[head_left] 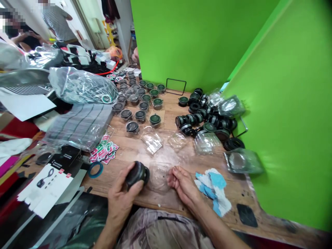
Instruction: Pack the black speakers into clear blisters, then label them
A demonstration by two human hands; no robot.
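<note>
A wooden workbench runs out from the person against a bright green wall, crowded with parts. Past the middle of the bench stand rows of clear plastic tubs with dark lids, and to their right lies a heap of black ribbed rings and cylinders, some tipped on their sides. Nearer the person, a torn blue-and-white paper towel lies just beside the right hand, and a scatter of small red-and-white cards sits beyond a thin blue ring near the left hand. The left hand wraps around a black ribbed cylinder, thumb pressed along one side and fingers curled beneath it, holding it tilted just above the bench. Its matte body has raised bands around it, and a dull rim shows at the end. The right hand's fingers bunch loosely together over a crumpled clear plastic bag; I cannot tell whether they pinch its film.
</note>
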